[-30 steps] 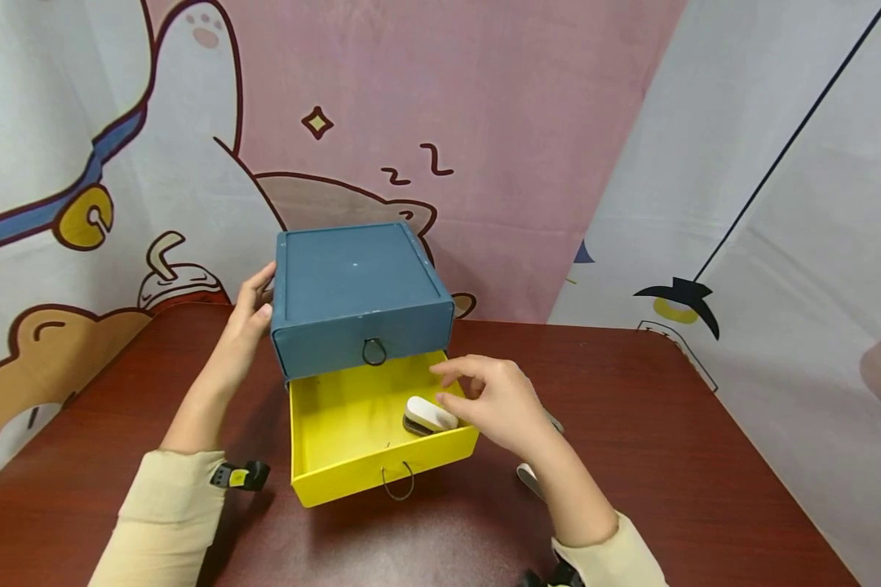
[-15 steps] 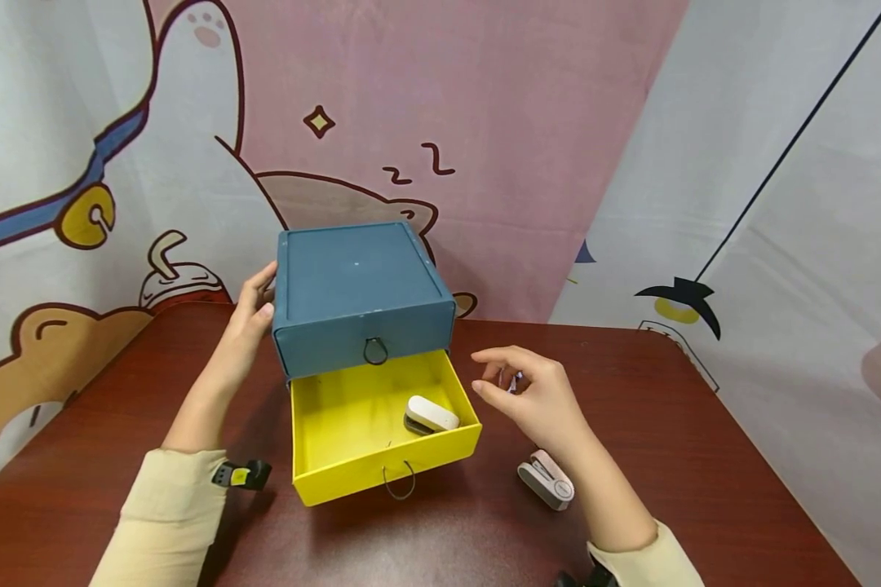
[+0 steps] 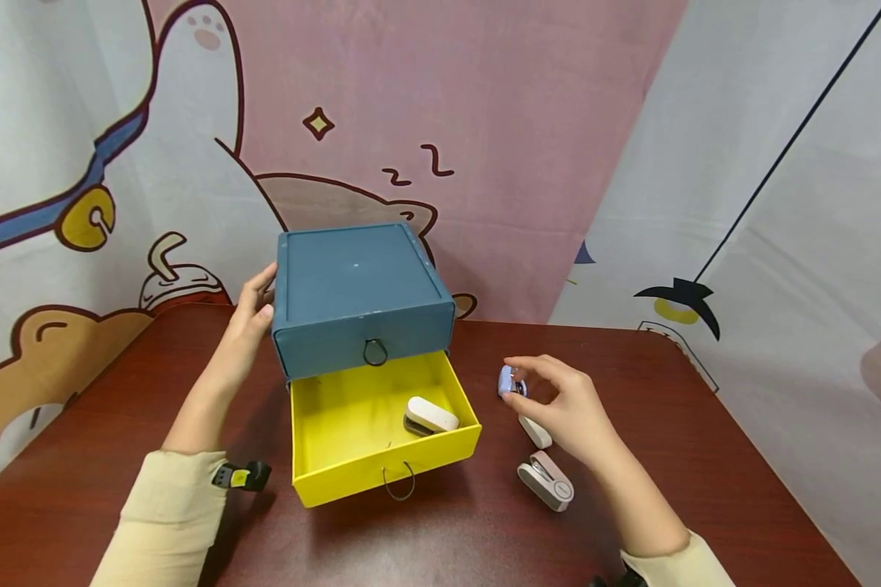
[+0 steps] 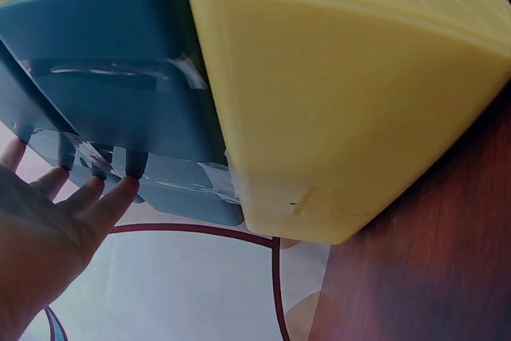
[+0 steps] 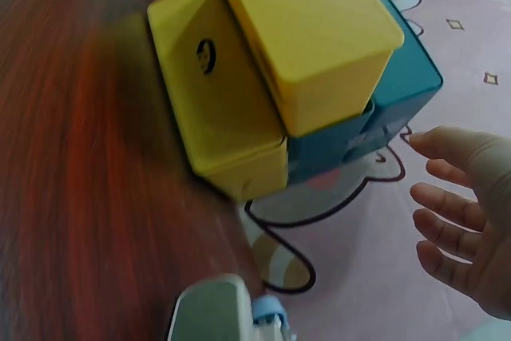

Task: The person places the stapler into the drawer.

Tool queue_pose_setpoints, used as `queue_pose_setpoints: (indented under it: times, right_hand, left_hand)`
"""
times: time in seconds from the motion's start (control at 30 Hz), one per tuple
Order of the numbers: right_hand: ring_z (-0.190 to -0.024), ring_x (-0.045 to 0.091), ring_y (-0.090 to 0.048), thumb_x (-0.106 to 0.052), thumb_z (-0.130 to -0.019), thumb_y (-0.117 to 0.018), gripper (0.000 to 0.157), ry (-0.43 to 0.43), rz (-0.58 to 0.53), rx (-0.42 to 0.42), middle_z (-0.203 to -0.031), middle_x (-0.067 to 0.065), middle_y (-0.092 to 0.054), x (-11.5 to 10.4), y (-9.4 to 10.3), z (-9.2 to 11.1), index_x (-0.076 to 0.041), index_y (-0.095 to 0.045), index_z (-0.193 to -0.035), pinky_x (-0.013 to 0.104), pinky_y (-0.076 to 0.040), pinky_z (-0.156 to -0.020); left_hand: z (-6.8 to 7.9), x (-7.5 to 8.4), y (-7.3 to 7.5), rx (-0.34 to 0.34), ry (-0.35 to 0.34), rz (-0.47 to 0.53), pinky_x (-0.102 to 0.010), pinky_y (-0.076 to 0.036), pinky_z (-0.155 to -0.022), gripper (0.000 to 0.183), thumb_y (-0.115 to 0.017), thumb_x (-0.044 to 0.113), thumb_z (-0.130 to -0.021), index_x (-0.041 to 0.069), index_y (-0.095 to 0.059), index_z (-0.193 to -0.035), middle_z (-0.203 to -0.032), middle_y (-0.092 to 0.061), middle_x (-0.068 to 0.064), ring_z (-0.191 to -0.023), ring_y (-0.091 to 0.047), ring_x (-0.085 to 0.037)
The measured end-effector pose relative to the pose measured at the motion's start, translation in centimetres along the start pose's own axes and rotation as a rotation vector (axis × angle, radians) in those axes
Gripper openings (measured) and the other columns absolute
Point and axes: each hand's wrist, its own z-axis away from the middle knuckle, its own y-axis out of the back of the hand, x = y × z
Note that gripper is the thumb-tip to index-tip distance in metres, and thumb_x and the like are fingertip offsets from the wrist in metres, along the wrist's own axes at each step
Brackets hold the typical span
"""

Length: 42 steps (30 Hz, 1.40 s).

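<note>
A drawer cabinet point(image 3: 356, 273) was placed on the table point(image 3: 411, 550), with a curtain point(image 3: 499, 122) hung behind. The lower drawer point(image 3: 338, 416) was extended forward beneath the upper one, and a stapler point(image 3: 433, 413) was contained near its front right corner. The cabinet's left side was touched by the left hand point(image 3: 248, 316). To the drawer's right, a second stapler point(image 3: 546, 482) was positioned nearest the front; behind it, a third item point(image 3: 535, 433) was partly covered by the right hand point(image 3: 568, 399). Farther back, a clip-like object point(image 3: 504, 381) was situated beside that hand's fingertips.
</note>
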Motion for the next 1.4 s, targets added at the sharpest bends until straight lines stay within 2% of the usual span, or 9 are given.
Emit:
queue_pose_setpoints:
  times: [0.2, 0.3, 0.5, 0.67, 0.9, 1.13, 1.4]
  right_hand:
    - [-0.076, 0.021, -0.058, -0.008, -0.075, -0.081, 0.047, -0.005, 0.076, -0.006, -0.087, -0.009, -0.06, 1.8, 0.4, 0.7, -0.012, -0.067, -0.119, 0.032, -0.048, -0.062]
    - [-0.078, 0.02, -0.058, -0.01, -0.074, -0.081, 0.048, -0.006, 0.112, -0.005, -0.087, -0.008, -0.061, 2.8, 0.5, 1.0, -0.012, -0.066, -0.12, 0.035, -0.048, -0.063]
    - [-0.08, 0.015, -0.056, -0.01, -0.074, -0.082, 0.05, -0.024, 0.162, -0.025, -0.09, -0.001, -0.063, 4.6, 0.8, 1.7, -0.012, -0.065, -0.122, 0.032, -0.045, -0.063]
    - [-0.084, 0.016, -0.055, -0.013, -0.075, -0.082, 0.054, -0.073, 0.167, -0.074, -0.093, 0.0, -0.062, 5.6, 1.0, 2.0, -0.01, -0.062, -0.126, 0.033, -0.044, -0.065]
    - [-0.089, 0.019, -0.056, -0.017, -0.075, -0.082, 0.061, -0.119, 0.163, -0.153, -0.099, 0.004, -0.062, 7.0, 0.7, 2.4, -0.007, -0.058, -0.13, 0.042, -0.046, -0.073]
    - [-0.097, 0.024, -0.056, -0.023, -0.076, -0.082, 0.066, -0.17, 0.142, -0.225, -0.107, 0.006, -0.061, 8.0, 0.6, 2.7, -0.003, -0.055, -0.133, 0.047, -0.045, -0.082]
    - [-0.094, 0.023, -0.055, -0.026, -0.076, -0.082, 0.066, -0.192, 0.168, -0.254, -0.106, 0.005, -0.062, 8.8, 0.5, 3.0, -0.004, -0.056, -0.132, 0.045, -0.044, -0.08]
  left_hand:
    - [0.0, 0.0, 0.0, 0.003, 0.005, -0.004, -0.049, -0.024, -0.102, 0.063, -0.038, 0.041, -0.098, 0.021, -0.018, -0.154, -0.154, -0.019, -0.009, -0.136, -0.022, -0.033]
    - [0.0, 0.0, 0.0, 0.003, 0.004, -0.002, -0.047, -0.025, -0.101, 0.062, -0.038, 0.041, -0.098, 0.02, -0.018, -0.154, -0.154, -0.02, -0.009, -0.136, -0.022, -0.032]
    - [0.0, 0.0, 0.0, 0.005, -0.002, -0.001, -0.042, -0.027, -0.1, 0.062, -0.038, 0.04, -0.099, 0.02, -0.018, -0.153, -0.154, -0.02, -0.01, -0.135, -0.023, -0.031]
    - [0.0, 0.0, 0.0, 0.007, -0.002, -0.003, -0.041, -0.028, -0.099, 0.062, -0.038, 0.041, -0.099, 0.019, -0.018, -0.153, -0.153, -0.021, -0.01, -0.134, -0.024, -0.032]
    - [0.0, 0.0, 0.0, 0.002, -0.008, 0.012, -0.038, -0.029, -0.098, 0.062, -0.038, 0.039, -0.099, 0.019, -0.018, -0.153, -0.153, -0.021, -0.011, -0.133, -0.025, -0.031]
    - [0.0, -0.1, 0.0, 0.001, -0.008, 0.014, -0.041, -0.028, -0.099, 0.062, -0.038, 0.04, -0.099, 0.02, -0.018, -0.153, -0.153, -0.021, -0.01, -0.134, -0.024, -0.032]
    - [0.0, 0.0, 0.0, 0.0, -0.006, 0.009, -0.044, -0.027, -0.1, 0.063, -0.038, 0.041, -0.098, 0.02, -0.017, -0.154, -0.154, -0.02, -0.009, -0.135, -0.023, -0.033]
